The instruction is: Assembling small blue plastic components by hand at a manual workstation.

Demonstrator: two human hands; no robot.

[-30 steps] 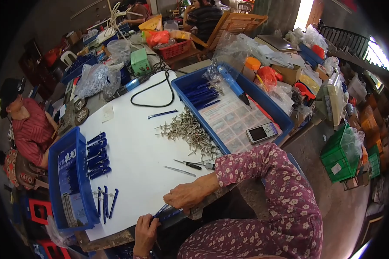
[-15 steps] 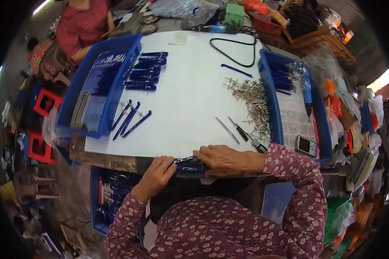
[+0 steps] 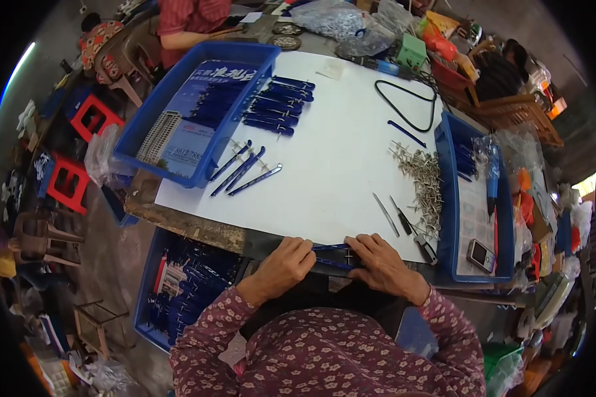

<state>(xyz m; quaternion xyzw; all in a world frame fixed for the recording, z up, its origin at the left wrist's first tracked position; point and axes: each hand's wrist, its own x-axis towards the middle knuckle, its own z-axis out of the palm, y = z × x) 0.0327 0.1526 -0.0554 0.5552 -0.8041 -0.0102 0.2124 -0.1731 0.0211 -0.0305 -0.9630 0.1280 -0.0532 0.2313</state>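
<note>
At the table's front edge, my left hand [image 3: 285, 264] pinches the left end of a slim dark-blue strip [image 3: 331, 247]. My right hand [image 3: 384, 264] has its fingers closed at the strip's right end. A second blue strip [image 3: 334, 263] runs just below it between the hands, with a small metal pin by the right fingers. What the fingertips cover is hidden. On the white sheet [image 3: 318, 185] lie loose blue strips [image 3: 245, 170] with metal pins and a stacked row of blue strips [image 3: 278, 106]. A heap of small metal pins [image 3: 422, 188] sits at the right.
A thin metal rod [image 3: 386, 215] and a black-handled pointed tool [image 3: 404, 221] lie near my right hand. Blue trays flank the sheet, left [image 3: 198, 169] and right [image 3: 447, 218]; the right holds a phone [image 3: 481, 255]. Below the table is another blue tray [image 3: 153, 264] of strips. A co-worker [image 3: 189, 23] sits beyond.
The view has swung, so the table appears shifted to the right and tilted. Both hands stay at the front edge around the blue strips, with the right hand's fingers now pointing more upward.
</note>
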